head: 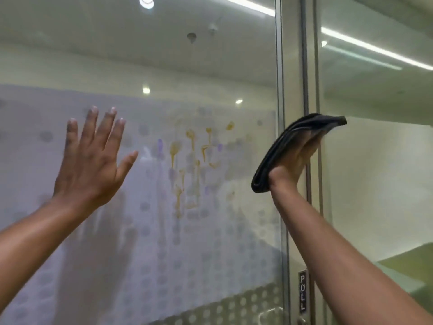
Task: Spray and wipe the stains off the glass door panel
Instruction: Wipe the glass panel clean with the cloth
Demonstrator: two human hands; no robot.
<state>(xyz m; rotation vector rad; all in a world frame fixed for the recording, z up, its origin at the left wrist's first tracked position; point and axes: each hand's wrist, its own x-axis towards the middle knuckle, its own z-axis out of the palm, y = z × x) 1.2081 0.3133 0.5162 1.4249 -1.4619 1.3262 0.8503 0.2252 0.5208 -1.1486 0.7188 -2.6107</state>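
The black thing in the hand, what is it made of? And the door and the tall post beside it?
The folded cloth in the right hand looks like soft fabric, maybe microfibre: it bends and shows stacked folds. The door panel looks like glass with a frosted dotted film; ceiling lights reflect in it. The frame post looks like brushed metal, probably aluminium or steel, with a dull grey sheen.

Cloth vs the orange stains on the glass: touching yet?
Apart. The head view shows the folded dark cloth, gripped by the right hand, up by the door frame, with bare glass between it and the orange stains.

Stains [187, 160] between hands, on glass [164, 66]
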